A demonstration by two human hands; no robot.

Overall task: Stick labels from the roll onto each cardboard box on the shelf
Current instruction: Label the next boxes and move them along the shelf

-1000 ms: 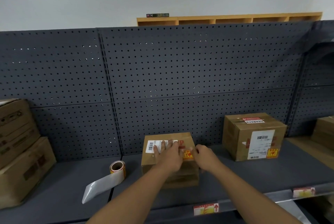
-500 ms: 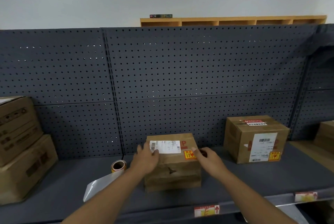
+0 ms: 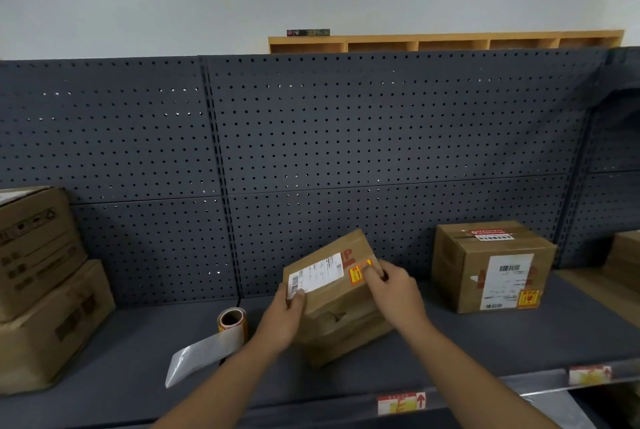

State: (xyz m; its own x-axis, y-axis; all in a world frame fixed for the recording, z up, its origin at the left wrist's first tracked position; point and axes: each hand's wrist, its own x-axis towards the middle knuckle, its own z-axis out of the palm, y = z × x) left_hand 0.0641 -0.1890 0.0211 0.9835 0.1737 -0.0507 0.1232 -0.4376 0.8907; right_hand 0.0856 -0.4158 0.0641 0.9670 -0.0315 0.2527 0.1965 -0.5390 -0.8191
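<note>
Risk of tilted brown cardboard box (image 3: 341, 310), gripped at both ends by left hand (image 3: 284, 321) and right hand (image 3: 394, 293), slipping onto dark grey shelf (image 3: 450, 352) and creasing orange label (image 3: 358, 272).

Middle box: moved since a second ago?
Yes. The middle box sat flat; now both hands hold it tilted, right end raised toward the pegboard. The label roll stays put.

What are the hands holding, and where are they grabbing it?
Both grip the tilted cardboard box: left hand at its left edge, right hand at its upper right corner.
</note>
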